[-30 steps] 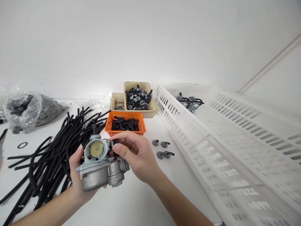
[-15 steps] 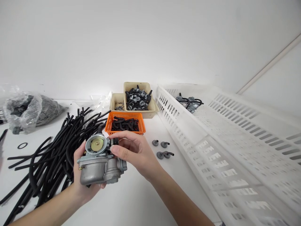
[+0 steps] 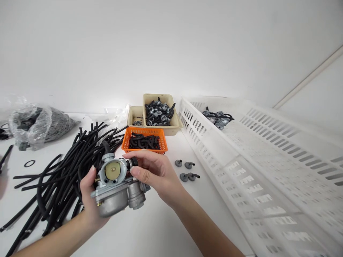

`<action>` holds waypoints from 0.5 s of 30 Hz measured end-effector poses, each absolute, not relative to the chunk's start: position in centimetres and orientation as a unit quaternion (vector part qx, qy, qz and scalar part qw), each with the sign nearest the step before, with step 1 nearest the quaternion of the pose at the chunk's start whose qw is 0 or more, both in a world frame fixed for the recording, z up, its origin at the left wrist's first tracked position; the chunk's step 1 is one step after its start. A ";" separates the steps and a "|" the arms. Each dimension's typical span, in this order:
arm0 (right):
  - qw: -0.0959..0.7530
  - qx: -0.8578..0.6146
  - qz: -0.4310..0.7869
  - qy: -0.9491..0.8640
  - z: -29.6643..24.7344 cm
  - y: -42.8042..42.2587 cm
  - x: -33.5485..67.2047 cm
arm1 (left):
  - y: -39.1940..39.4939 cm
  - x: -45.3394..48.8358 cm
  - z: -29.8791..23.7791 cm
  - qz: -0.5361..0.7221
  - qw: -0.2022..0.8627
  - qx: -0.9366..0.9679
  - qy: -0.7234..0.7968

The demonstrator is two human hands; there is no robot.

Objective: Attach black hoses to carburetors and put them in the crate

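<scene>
the carburetor (image 3: 118,189) is held just above the white table (image 3: 150,228), low in the view and left of the middle. it is gripped from the left and from below by the left hand (image 3: 89,203), the fingers being curled firmly around its metal body and mostly hidden behind it. at its right side a short black hose piece (image 3: 132,163) is pinched between the thumb and the index finger of the right hand (image 3: 157,175); the other fingers are loosely bent and rest near the body. how the hose piece is joined to the carburetor cannot be told. at the far left a plastic bag (image 3: 37,125) is seen, its dark content hard to make out, and a dark item is cut off by the left edge. a pile of long black hoses (image 3: 61,171) is partly covered by the left hand. short black hose pieces are kept in the orange basket (image 3: 163,142). behind it, a few small rings are seen in the small beige tray (image 3: 131,112), and grey-black fittings in the larger beige tray (image 3: 173,129). in the white crate (image 3: 214,150) at the right some finished carburetors (image 3: 218,119) are lying at the far end.
</scene>
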State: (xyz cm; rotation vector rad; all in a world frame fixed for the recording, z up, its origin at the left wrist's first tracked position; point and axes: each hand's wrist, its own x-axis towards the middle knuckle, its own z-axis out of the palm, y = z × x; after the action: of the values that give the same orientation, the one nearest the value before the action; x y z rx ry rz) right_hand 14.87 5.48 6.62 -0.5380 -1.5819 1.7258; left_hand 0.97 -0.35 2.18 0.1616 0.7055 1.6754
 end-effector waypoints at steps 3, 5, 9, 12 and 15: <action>0.378 -0.184 0.656 -0.627 6.6 5.4 14.8 | -0.3 1.4 2.7 0.781 0.522 0.012 0.343; 0.387 -0.175 0.648 -0.632 6.6 5.4 14.7 | -0.3 1.5 2.7 0.793 0.501 0.017 0.345; 0.410 -0.168 0.615 -0.652 6.7 5.3 14.7 | -0.4 1.3 2.2 0.793 0.527 0.064 0.298; 0.424 -0.171 0.593 -0.663 6.7 5.2 14.7 | -0.3 1.2 2.2 0.766 0.572 0.069 0.286; 0.444 -0.173 0.572 -0.667 6.4 5.3 14.8 | 0.1 1.3 2.8 0.748 0.586 0.064 0.304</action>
State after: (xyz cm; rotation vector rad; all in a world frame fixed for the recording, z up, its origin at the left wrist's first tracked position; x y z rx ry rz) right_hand 14.78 5.30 6.45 -0.4281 -1.6536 1.4186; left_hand 1.26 0.08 2.81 0.1484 0.7079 1.7443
